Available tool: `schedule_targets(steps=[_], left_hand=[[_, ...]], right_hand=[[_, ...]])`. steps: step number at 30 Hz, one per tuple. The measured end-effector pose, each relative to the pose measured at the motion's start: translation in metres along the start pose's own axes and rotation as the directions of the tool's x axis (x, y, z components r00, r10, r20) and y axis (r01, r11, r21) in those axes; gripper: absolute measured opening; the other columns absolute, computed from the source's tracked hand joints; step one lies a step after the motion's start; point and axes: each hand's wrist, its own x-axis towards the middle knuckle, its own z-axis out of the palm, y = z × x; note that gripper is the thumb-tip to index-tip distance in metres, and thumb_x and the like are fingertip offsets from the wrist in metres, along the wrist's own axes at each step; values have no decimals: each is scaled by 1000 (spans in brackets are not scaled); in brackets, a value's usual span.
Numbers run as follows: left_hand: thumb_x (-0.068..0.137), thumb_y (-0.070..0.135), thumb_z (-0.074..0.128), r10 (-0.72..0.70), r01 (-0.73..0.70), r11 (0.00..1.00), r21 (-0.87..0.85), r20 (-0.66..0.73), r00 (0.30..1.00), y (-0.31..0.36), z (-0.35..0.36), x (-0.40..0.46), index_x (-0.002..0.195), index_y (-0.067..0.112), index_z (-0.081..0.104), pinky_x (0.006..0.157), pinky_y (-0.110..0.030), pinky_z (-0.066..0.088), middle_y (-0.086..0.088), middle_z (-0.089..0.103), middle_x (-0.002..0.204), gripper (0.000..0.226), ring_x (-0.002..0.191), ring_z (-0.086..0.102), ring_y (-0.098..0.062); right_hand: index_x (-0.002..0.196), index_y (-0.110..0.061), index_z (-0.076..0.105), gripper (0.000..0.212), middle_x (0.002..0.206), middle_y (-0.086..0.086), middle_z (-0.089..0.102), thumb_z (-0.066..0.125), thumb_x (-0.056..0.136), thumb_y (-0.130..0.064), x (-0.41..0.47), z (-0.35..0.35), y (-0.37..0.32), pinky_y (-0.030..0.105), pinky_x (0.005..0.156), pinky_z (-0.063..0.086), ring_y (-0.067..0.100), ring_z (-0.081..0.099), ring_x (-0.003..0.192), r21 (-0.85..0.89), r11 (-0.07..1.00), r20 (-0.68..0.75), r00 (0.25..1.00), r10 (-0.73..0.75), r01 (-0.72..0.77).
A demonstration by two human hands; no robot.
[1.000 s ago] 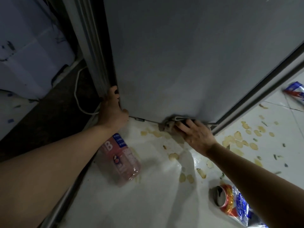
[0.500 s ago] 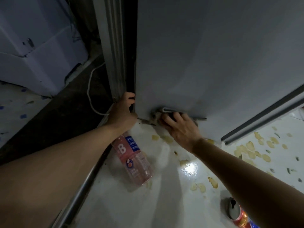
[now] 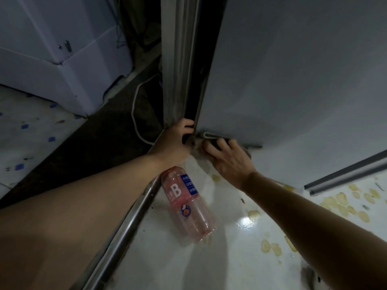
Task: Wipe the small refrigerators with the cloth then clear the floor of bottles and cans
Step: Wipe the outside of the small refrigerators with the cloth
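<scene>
The grey refrigerator (image 3: 293, 70) fills the far right of the scene, and its flat side reaches down to the floor. The white glossy floor (image 3: 167, 268) lies near, with pale spilled flakes (image 3: 343, 208) scattered on its right part. At the far left stands a white appliance (image 3: 62, 55), and a white cable (image 3: 136, 114) runs along the dark strip between it and the refrigerator. A metal rail (image 3: 125, 225) goes diagonally from the near left toward the refrigerator corner.

A pink plastic bottle (image 3: 187, 204) with a big letter B lies on its side on the floor, just right of the rail and near the two hands.

The left hand (image 3: 173, 143) holds the bottom corner edge of the refrigerator, its fingers curled around the edge. The right hand (image 3: 228, 158) presses the cloth (image 3: 206, 136) against the bottom edge of the refrigerator, just beside the left hand; its fingers are spread and a little bent over the cloth. The cloth is small and dark here, probably folded.
</scene>
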Motion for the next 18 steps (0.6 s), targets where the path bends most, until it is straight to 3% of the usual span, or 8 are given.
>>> schedule_targets(steps=[3,6,9,12,14,18], left_hand=[[78,-9,57,-13,14,998,63,-25,1000,-9,-5,0,134,15,42,105,-26,38,-7,53,134,62,126,48,-16],[77,-5,62,-31,35,997,68,-56,998,-20,-15,0,132,19,43,104,-32,41,-4,53,133,63,124,49,-16],[79,3,67,-42,47,998,49,-96,994,-24,-23,0,131,18,44,98,-24,41,-3,54,131,59,121,51,-15],[78,9,71,-54,58,998,33,-108,993,-26,-22,0,129,18,45,91,-19,40,-2,55,129,57,117,53,-14],[79,9,69,-60,66,996,56,-101,993,-29,-20,-1,130,16,44,93,-21,41,-3,55,129,57,118,53,-16],[80,5,63,-70,82,989,126,-93,993,-35,-22,-2,128,16,46,101,-29,43,-3,56,126,53,117,53,-16]], right_hand=[[134,-35,46,60,121,-3,44,67,78,-30,8,15,-22,32,72,40,22,40,96,59,998,154,987,-46,37],[120,-31,62,52,110,-1,50,68,69,-25,12,8,-16,33,64,38,23,36,86,79,997,47,999,23,-26],[127,-22,58,51,115,5,42,53,76,-23,18,-11,-4,34,63,38,25,35,85,85,988,-92,987,134,-126],[130,-22,54,50,118,5,38,42,82,-24,29,-19,-1,34,65,37,25,35,87,47,987,-109,981,161,-157],[134,-25,50,54,122,2,41,42,81,-22,34,-20,-6,34,69,38,25,33,91,21,996,-24,996,91,-90],[148,-23,21,69,135,6,23,52,87,-17,38,-12,-27,37,87,36,30,29,113,100,993,261,962,-84,59]])
